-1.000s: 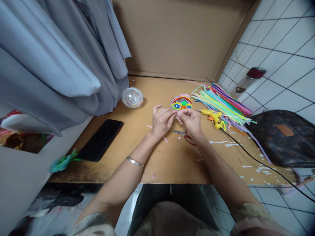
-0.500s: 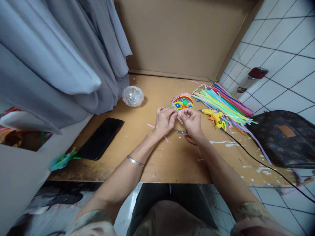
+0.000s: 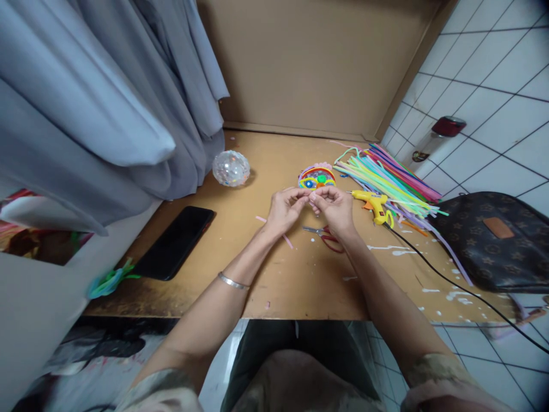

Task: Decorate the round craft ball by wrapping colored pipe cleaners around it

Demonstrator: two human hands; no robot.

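My left hand (image 3: 287, 209) and my right hand (image 3: 333, 210) meet fingertip to fingertip above the table. Both are closed in a pinch, and whatever lies between the fingers is too small to make out. Just beyond them is a round craft face (image 3: 316, 176) with yellow-ringed eyes, a green dot and an orange piece; its lower part is hidden by my hands. Under my right wrist lie scissors (image 3: 329, 240) with red handles. A pink pipe cleaner piece (image 3: 287, 241) passes beneath my left wrist. To the right rests a yellow glue gun (image 3: 374, 205).
Several coloured pipe cleaners (image 3: 388, 177) are heaped at the back right, by a patterned dark bag (image 3: 497, 243). The glue gun's black cord (image 3: 446, 276) crosses the right side. A clear ball (image 3: 231, 169) and a black phone (image 3: 175, 242) are on the left, near a grey curtain (image 3: 128, 86).
My hands have shifted very slightly, the right one a little to the right with its fingers raised a bit. The fingertips stay together, and the things on the table keep their places.
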